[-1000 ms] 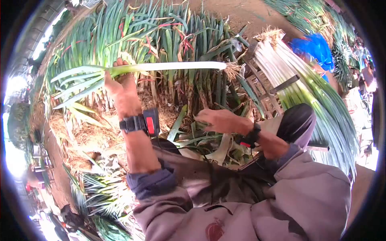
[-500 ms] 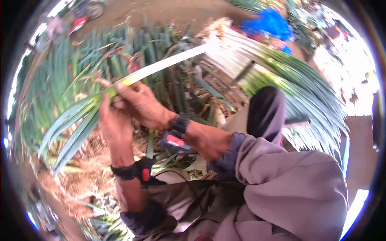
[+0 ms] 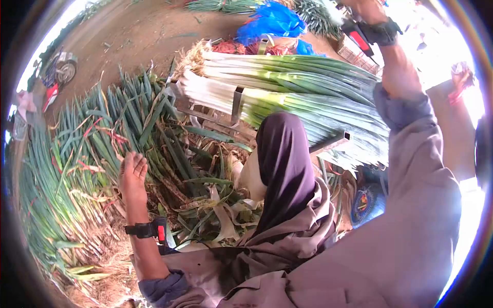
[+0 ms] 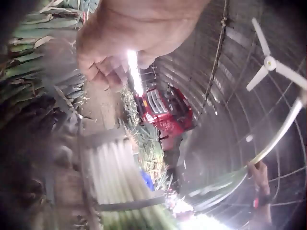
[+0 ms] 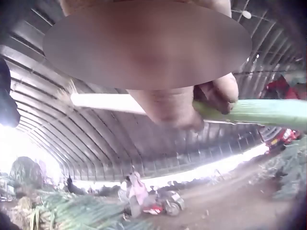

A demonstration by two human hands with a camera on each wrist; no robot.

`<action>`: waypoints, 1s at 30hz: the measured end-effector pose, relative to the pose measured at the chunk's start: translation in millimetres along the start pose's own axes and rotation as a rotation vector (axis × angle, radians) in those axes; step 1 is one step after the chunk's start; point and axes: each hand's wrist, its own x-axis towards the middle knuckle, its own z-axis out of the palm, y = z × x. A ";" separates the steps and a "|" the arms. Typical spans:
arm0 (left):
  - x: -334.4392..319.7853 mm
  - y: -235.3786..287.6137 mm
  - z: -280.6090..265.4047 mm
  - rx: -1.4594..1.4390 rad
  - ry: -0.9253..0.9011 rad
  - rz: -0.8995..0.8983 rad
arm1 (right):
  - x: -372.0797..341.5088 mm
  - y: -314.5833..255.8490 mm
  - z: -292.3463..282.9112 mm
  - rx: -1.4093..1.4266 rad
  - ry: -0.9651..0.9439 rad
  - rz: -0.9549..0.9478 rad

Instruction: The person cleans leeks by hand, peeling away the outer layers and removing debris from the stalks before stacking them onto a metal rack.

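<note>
At the top right edge of the head view, the raised right hand (image 3: 367,10) is partly cut off. The right wrist view shows this hand (image 5: 163,96) gripping one leek (image 5: 259,111), its white shaft and roots to the left, green part to the right. In the left wrist view that leek (image 4: 278,136) slants high up, held by the distant right hand (image 4: 259,177). My left hand (image 3: 133,177) holds nothing, its fingers loosely bent, beside the standing leeks (image 3: 87,149). Trimmed leeks (image 3: 308,77) lie on a metal rack (image 3: 238,105), roots to the left.
Blue plastic (image 3: 272,23) lies behind the rack. A knee (image 3: 285,149) is close to the rack's front, with loose leaves (image 3: 210,205) left of it. At far left stands a motorbike (image 3: 64,72). A metal bar end (image 3: 345,136) juts out right of the knee.
The right hand has swung from beside the left hand to the upper right, taking the leek along. The left hand has let go of it. The head view has turned toward the rack.
</note>
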 end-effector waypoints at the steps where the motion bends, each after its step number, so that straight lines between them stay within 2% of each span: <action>1: 10.0 -10.8 6.3 0.070 0.029 -0.002 | -14.2 15.7 13.1 -0.146 -0.185 -0.062; 2: 18.7 -22.3 14.0 0.095 0.009 0.000 | -28.9 22.9 30.5 0.060 -0.349 -0.142; 3: 20.9 -28.6 32.9 0.139 0.024 -0.004 | -63.1 51.5 100.9 -0.041 -0.054 -0.413; 4: 24.0 -37.2 48.7 0.152 0.001 -0.002 | -72.3 11.2 88.8 -0.023 -0.638 -0.006; 5: 28.1 -45.5 64.3 0.165 -0.021 0.001 | -106.0 28.4 127.0 0.171 -0.495 -0.293; 6: 31.6 -52.3 83.6 0.204 -0.032 0.015 | -117.5 4.8 133.7 0.073 -0.678 -0.212; 7: 37.0 -58.3 102.8 0.245 -0.045 0.028 | -140.3 9.0 173.8 0.100 -0.785 -0.220; 9: 56.6 -72.6 133.8 0.338 -0.160 0.123 | -157.2 -5.8 191.0 0.122 -0.796 -0.252; 11: 78.5 -82.9 162.1 0.515 -0.253 0.346 | -169.0 -10.0 211.2 0.251 -0.707 -0.261; 13: 86.1 -79.4 198.4 0.648 -0.278 0.564 | -166.9 -7.4 223.2 0.308 -0.700 -0.302; 15: 101.2 -82.3 225.9 0.623 -0.332 0.620 | -161.9 -15.2 221.0 0.336 -0.704 -0.321; 16: 108.9 -83.1 239.8 0.685 -0.323 0.640 | -156.2 -18.3 216.5 0.345 -0.773 -0.218; 17: 114.3 -82.4 251.5 0.748 -0.312 0.661 | -147.9 -14.8 208.8 0.337 -0.780 -0.203; 18: 115.9 -78.4 263.1 0.708 -0.319 0.761 | -139.0 -9.5 201.8 0.259 -0.860 -0.246; 19: 123.1 -72.9 272.3 0.702 -0.332 0.765 | -129.1 -2.6 195.9 0.182 -0.936 -0.290; 21: 139.6 -69.5 284.3 0.822 -0.391 0.860 | -113.6 26.1 193.8 0.178 -1.002 -0.240; 23: 166.0 -74.2 299.1 0.832 -0.453 0.879 | -104.6 62.5 197.7 0.096 -0.781 -0.405; 24: 171.8 -70.7 309.0 0.911 -0.518 0.888 | -101.3 75.8 203.1 0.086 -0.786 -0.391; 26: 184.9 -67.4 327.4 1.055 -0.628 0.906 | -95.5 96.6 217.6 0.093 -0.672 -0.402; 29: 188.0 -71.3 358.2 1.106 -0.668 0.831 | -116.1 110.3 263.8 0.204 -0.774 -0.336; 30: 198.5 -78.4 365.7 1.099 -0.707 0.795 | -125.6 110.6 281.9 0.310 -0.696 -0.356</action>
